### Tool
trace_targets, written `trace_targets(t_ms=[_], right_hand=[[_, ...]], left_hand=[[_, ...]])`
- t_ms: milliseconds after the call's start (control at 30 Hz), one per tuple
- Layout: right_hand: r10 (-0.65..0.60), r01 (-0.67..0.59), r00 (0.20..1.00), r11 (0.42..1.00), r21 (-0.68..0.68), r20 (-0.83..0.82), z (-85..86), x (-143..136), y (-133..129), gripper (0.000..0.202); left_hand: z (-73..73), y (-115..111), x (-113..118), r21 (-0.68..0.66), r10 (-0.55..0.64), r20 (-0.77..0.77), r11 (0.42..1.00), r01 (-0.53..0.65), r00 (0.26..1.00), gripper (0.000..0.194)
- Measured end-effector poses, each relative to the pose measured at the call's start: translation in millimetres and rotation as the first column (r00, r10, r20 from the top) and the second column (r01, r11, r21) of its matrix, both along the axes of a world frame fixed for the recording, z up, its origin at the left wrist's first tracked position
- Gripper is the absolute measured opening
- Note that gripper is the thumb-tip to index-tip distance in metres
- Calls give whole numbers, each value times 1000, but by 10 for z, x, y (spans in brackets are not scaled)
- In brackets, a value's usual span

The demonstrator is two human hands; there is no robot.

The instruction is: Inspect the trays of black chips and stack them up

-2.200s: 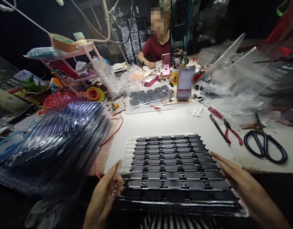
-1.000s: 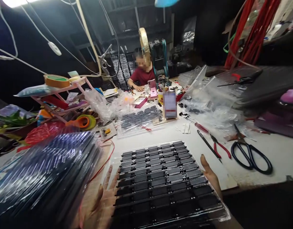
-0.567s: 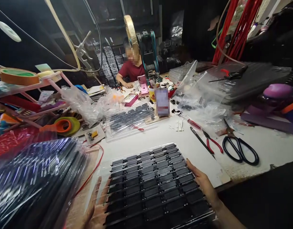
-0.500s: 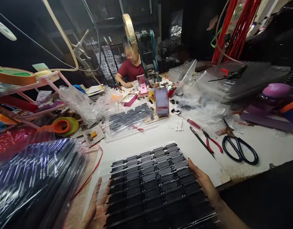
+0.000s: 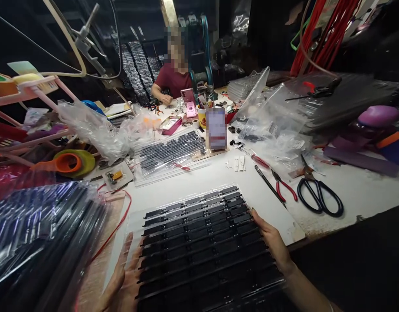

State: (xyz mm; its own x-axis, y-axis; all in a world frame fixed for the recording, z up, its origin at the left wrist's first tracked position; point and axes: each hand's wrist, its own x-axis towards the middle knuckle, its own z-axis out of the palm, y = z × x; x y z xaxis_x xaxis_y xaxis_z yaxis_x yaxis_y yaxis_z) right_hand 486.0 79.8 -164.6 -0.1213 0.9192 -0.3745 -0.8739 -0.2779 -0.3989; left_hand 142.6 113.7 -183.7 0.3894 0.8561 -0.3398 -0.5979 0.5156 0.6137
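Between my two hands is a clear plastic tray (image 5: 193, 242) filled with rows of black comb-edged parts, tilted with its far edge over the white work surface. My left hand (image 5: 123, 271) grips the tray's left side, fingers showing through the clear plastic. Along the right side, my right hand (image 5: 273, 240) holds the edge, its fingertips near the far right corner and partly hidden. The tray's near end fades into shadow at the bottom of the view.
Plastic-wrapped black strips (image 5: 46, 234) are piled at left, beside a red cord (image 5: 123, 216). Scissors (image 5: 319, 195), red-handled pliers (image 5: 284, 188) and a screwdriver (image 5: 260, 161) lie at right. Another filled tray (image 5: 173, 151) and a phone (image 5: 216, 129) stand beyond. A co-worker (image 5: 171, 80) sits across.
The whole view has shifted, so table items appear a little higher and further left. Both hands keep hold of the tray, which has moved slightly left in the picture.
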Motion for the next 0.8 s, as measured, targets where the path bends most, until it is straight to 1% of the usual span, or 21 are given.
trace_targets(t_ms=[67,133,233,333,400,533,567,633,733,800], right_hand=[[-31,31,999,999,-7,6,18,-2,3,37],[-72,73,997,997,-15,24,32,-3,9,30],[-120,122,991,992,-31,50,21,-2,18,20],[-116,117,993,992,-51,27,-8,2,16,21],[-112,113,994,992,-57,5,-14,0,14,21],[-140,141,990,988,-57,17,-4,-10,19,19],[-137,139,990,988,-61,41,-11,-9,19,20],[-128,143,976,987,-72,177,-47,9,7,23],[-120,161,900,985,-62,420,-140,80,-35,17],[-72,111,862,993,-48,501,-190,144,-54,20]], left_hand=[[-8,-21,-10,6,5,19,1000,-5,1000,55],[-5,-48,-20,10,15,25,1000,-15,1000,56],[16,-92,-10,8,69,-22,998,-69,997,59],[42,-127,38,-9,139,-97,990,-141,986,59],[55,-138,71,-24,165,-134,985,-169,977,58],[77,-134,100,-30,166,-151,984,-173,974,56],[84,-131,105,-29,167,-151,984,-173,974,56],[101,-129,126,-33,174,-151,983,-181,973,56],[129,-144,208,-41,193,-147,979,-201,970,58],[143,-157,285,-16,238,-135,970,-242,962,61]])
